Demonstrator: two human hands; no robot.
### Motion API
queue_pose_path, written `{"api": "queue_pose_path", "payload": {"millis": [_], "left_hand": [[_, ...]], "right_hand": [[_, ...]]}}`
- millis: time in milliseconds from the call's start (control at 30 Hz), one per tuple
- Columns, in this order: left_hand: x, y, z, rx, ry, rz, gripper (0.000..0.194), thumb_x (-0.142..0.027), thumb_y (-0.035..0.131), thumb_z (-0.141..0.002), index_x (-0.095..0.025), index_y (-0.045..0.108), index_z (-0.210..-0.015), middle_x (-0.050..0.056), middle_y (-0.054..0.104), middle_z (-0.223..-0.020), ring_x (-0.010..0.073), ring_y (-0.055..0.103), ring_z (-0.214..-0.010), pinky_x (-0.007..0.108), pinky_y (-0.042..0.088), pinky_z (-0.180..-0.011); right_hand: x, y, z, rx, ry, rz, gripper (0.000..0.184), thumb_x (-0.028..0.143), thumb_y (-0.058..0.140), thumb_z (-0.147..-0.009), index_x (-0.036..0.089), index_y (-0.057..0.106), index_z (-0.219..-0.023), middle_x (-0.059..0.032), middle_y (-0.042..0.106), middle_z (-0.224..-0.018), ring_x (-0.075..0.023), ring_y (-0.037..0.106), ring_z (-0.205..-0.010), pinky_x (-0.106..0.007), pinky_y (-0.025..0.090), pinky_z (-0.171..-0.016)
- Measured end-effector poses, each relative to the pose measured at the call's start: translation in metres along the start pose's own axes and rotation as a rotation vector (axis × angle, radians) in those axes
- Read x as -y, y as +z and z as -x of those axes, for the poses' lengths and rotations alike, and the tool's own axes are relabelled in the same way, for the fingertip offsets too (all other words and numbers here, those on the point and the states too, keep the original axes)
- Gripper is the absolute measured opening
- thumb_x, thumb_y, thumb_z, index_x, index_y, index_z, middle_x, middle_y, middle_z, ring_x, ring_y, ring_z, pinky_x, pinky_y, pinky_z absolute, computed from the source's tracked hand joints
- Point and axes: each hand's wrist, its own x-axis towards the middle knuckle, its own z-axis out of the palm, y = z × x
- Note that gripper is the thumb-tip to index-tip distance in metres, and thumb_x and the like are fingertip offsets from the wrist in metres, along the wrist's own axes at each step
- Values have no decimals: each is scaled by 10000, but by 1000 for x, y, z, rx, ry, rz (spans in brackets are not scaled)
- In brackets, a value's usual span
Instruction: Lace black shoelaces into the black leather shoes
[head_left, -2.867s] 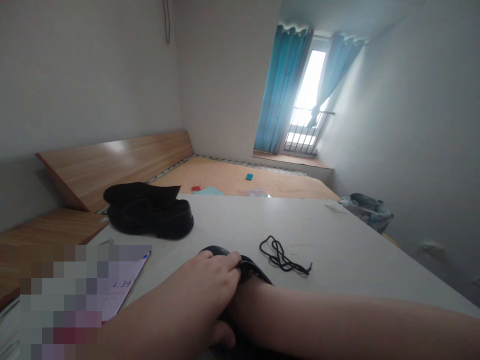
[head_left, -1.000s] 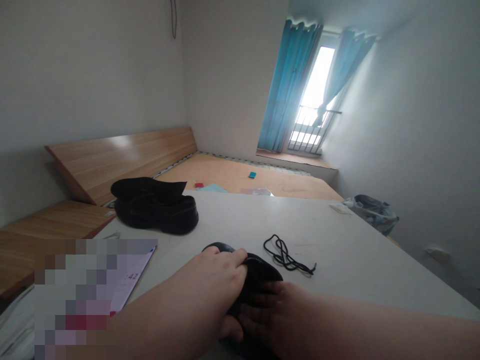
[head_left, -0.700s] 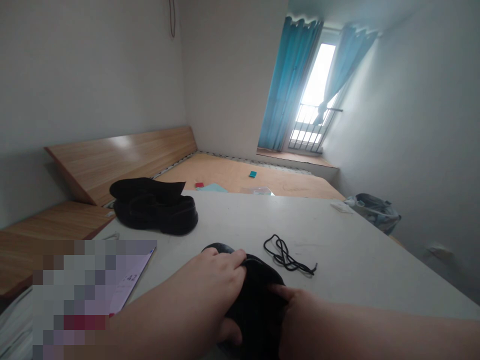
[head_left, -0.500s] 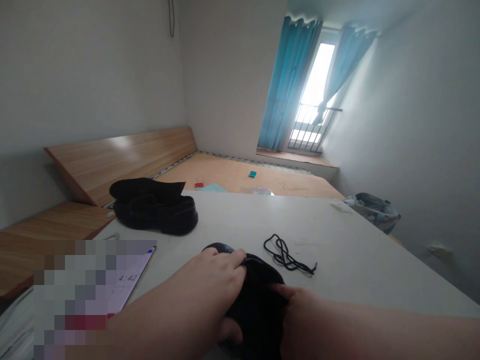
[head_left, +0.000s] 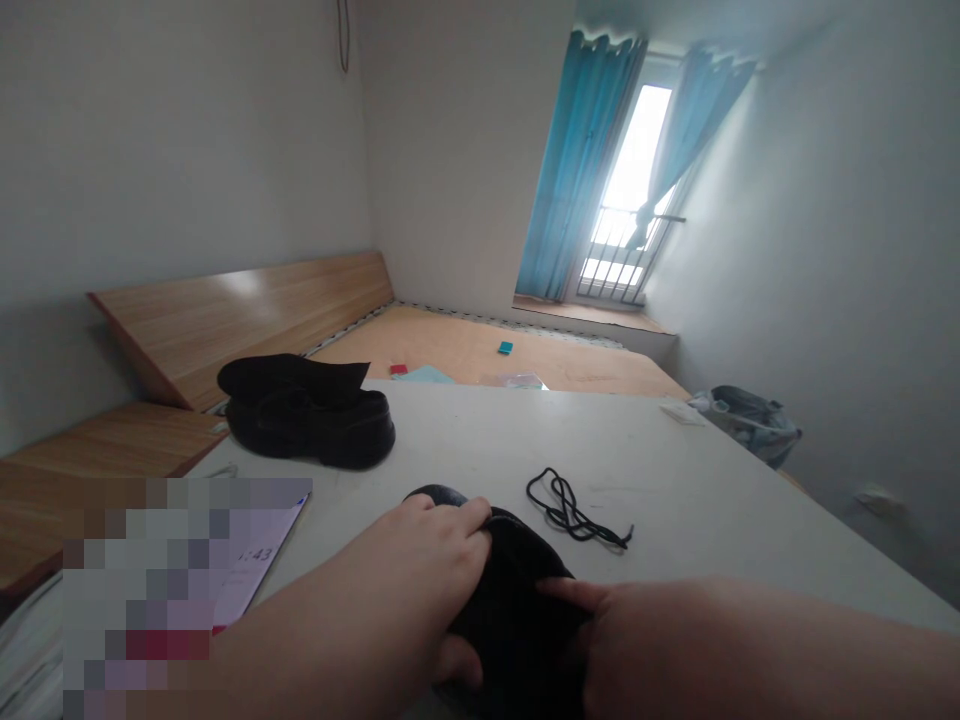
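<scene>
A black shoe (head_left: 517, 610) is in front of me at the bottom of the view, its opening dark and its near end cut off by the frame. My left hand (head_left: 442, 560) is closed over its left side, with the thumb low and the fingers across the top. My right hand (head_left: 607, 620) grips the shoe's right side, index finger stretched over the opening; its other fingers are mostly hidden. A black shoelace (head_left: 574, 510) lies loosely looped on the table just beyond. Farther left rests another black shoe (head_left: 315, 425), with a black insole (head_left: 300, 375) lying across its top.
The white table (head_left: 465, 430) spans the foreground. At left lies a tablet or phone (head_left: 251, 570), partly pixelated. Behind the table is a bed (head_left: 450, 335) with small items on it. A bin with a liner (head_left: 750, 420) stands at the right edge, near some white paper (head_left: 681, 412).
My right hand has shifted slightly right and its index finger now shows more, stretched across the shoe's opening. The left hand keeps its grip; the shoelace and other shoe stay put.
</scene>
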Motion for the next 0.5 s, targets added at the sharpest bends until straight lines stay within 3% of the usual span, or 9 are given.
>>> {"api": "queue_pose_path", "payload": {"millis": [133,233,300,400,500], "left_hand": [[1,0,0,-11,1,5,532,-316,841,-686,-133,674,-1156,157,572,-1357,342,580,-1175,444,449,-1017],[0,0,0,-12,-2,7,536,-305,849,-674,-119,676,-1145,165,587,-1328,353,591,-1151,462,470,-993],[-2,0,0,-31,0,6,505,-274,842,-683,-125,676,-1136,158,617,-1278,355,612,-1108,485,492,-957],[-9,-2,1,-69,14,-18,380,-260,764,-780,-157,678,-1136,137,662,-1195,343,638,-1061,497,511,-912],[-17,0,5,-83,21,-54,422,-382,689,-844,-150,658,-1196,173,653,-1232,355,649,-1047,473,539,-844]], "right_hand": [[5,1,-11,103,-138,-86,372,309,658,-701,305,462,-385,63,427,-348,-153,490,-433,-309,452,-810],[9,-13,-22,211,-216,-152,489,123,631,-660,236,257,-366,98,263,-310,-135,396,-369,-327,428,-889],[10,-28,-30,323,-240,-233,466,29,598,-624,215,230,-409,121,195,-334,-123,369,-360,-338,419,-932],[9,-46,-38,449,-282,-324,376,-9,574,-638,222,319,-487,134,317,-396,-123,500,-436,-359,408,-988],[9,-41,-37,440,-359,-224,414,28,595,-683,226,274,-513,117,420,-414,-124,556,-473,-337,433,-985]]}}
